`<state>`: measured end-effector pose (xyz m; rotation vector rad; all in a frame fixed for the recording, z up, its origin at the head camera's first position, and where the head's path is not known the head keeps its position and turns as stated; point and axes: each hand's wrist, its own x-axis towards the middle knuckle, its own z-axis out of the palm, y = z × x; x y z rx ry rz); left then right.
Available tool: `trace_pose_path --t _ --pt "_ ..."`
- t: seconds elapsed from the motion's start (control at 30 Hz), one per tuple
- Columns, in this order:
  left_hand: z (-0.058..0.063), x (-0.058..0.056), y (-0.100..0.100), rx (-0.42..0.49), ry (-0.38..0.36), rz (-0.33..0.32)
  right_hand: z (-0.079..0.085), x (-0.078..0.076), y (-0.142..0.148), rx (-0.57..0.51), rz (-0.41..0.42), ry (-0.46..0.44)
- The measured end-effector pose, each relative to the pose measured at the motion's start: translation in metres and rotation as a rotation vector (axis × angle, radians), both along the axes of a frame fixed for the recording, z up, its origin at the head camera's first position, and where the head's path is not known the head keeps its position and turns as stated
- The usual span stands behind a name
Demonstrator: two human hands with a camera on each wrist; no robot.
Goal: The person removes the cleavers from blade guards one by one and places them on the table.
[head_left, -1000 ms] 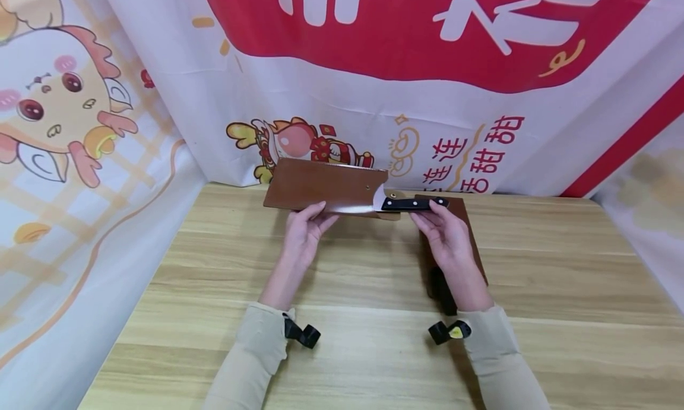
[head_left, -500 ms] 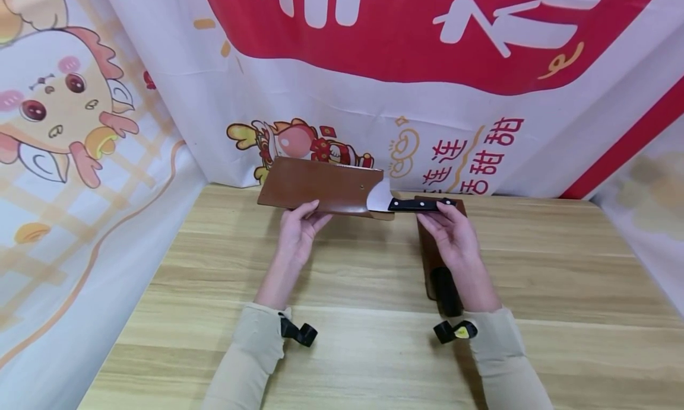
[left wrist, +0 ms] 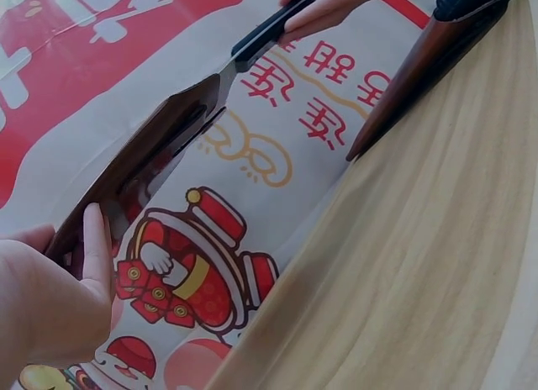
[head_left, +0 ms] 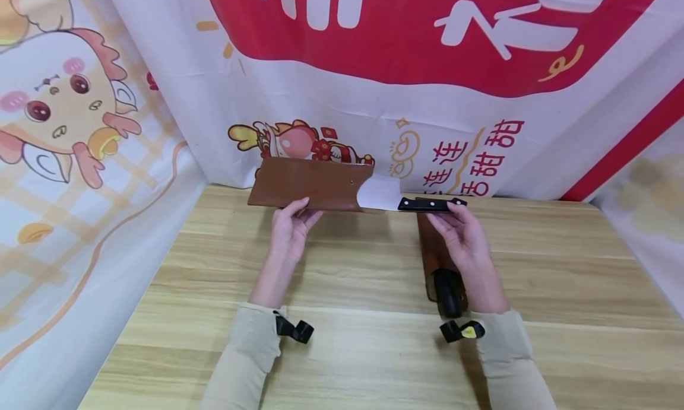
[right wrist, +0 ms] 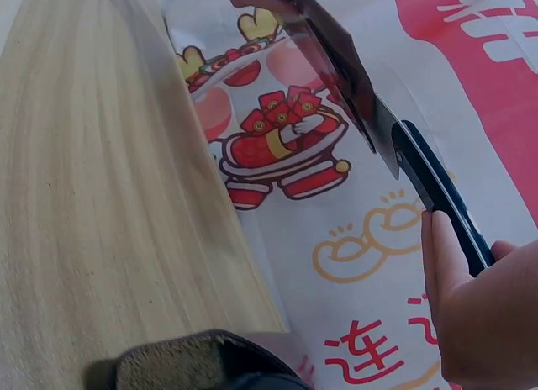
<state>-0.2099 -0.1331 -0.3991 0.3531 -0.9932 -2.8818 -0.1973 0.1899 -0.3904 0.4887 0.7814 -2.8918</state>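
A broad-bladed kitchen knife, like a cleaver, is partly out of a brown leather-like sheath, raised over the back of the table. My left hand pinches the sheath's lower edge near its left end, thumb in front. The right hand grips the black riveted handle between thumb and fingers. A strip of pale blade shows between sheath and handle; the sheath hides the rest. In the left wrist view, the sheath is tilted, with the left hand at its lower end.
A second brown sheath with a black handle lies on the wooden table beside the right forearm. Behind the table's back edge hangs a printed cloth; another cloth hangs at the left.
The right hand has moved right with the knife's handle, while the left hand and sheath have shifted left. More of the blade shows than before.
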Motion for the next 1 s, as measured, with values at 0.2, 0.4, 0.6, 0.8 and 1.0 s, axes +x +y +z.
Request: trace_pose_path --t 0.2,0.4,0.6,0.8,1.0 --pt "0.0 -0.001 -0.007 -0.006 0.01 0.011 0.002 0.002 0.009 -0.01 0.001 0.005" --pt "-0.001 -0.003 -0.012 -0.013 0.005 0.022 0.002 0.002 0.014 -0.015 -0.009 0.021" --pt "-0.002 -0.007 -0.019 -0.006 -0.023 0.035 0.003 0.002 0.022 -0.014 -0.013 0.036" --pt "0.0 -0.007 -0.027 0.0 -0.045 0.037 0.004 0.002 0.029 -0.03 -0.026 0.04" --pt "0.0 -0.008 -0.034 0.001 -0.051 0.052 0.004 0.001 0.036 -0.086 -0.024 0.068"
